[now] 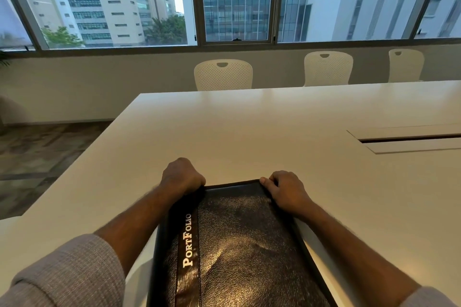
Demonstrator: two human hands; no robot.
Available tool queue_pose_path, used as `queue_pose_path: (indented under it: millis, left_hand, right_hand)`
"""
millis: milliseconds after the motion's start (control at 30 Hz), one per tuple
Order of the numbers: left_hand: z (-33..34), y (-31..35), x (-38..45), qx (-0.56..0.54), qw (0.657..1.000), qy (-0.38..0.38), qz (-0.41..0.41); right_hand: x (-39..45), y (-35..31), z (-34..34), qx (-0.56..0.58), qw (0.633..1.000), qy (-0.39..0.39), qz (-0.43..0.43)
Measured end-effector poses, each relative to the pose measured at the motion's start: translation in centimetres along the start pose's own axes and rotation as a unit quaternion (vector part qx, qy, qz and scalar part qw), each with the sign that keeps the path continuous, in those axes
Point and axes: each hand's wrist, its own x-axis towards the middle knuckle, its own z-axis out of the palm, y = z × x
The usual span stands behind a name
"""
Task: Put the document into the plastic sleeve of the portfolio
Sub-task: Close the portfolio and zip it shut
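Observation:
A black leather portfolio with "PortFolio" in pale letters on its spine band lies closed on the white table, reaching from the near edge toward the middle. My left hand grips its far left corner with curled fingers. My right hand holds the far right corner, thumb on the cover. No document or plastic sleeve shows.
A cable slot is cut into the table at the right. White perforated chairs stand along the far side under the windows. The table's left edge drops to a patterned floor.

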Motion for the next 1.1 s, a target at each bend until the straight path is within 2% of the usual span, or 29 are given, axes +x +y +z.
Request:
queue_pose_path:
  millis: [300,667,867,1000,1100]
  left_hand:
    - [-1.9,-0.1,0.2,0.001,0.997,-0.072,-0.036]
    - [-2.4,-0.6,0.2,-0.009,0.991,-0.119,-0.063]
    - [-1.7,0.2,0.3,0.067,0.995,-0.077,-0.012]
    - [-1.1,0.4,-0.1,0.150,0.987,-0.018,0.053]
    - [-1.0,0.6,-0.2,0.182,0.981,-0.009,0.066]
  right_hand:
    - [0.2,0.3,0.2,0.000,1.000,0.004,-0.006]
    - [0.2,0.2,0.2,0.012,1.000,0.011,0.012]
    - [0.3,0.3,0.3,0.017,1.000,0.013,0.012]
    - [0.3,0.4,0.4,0.016,1.000,0.016,0.011]
    - [0.3,0.4,0.4,0.014,1.000,0.016,0.011]
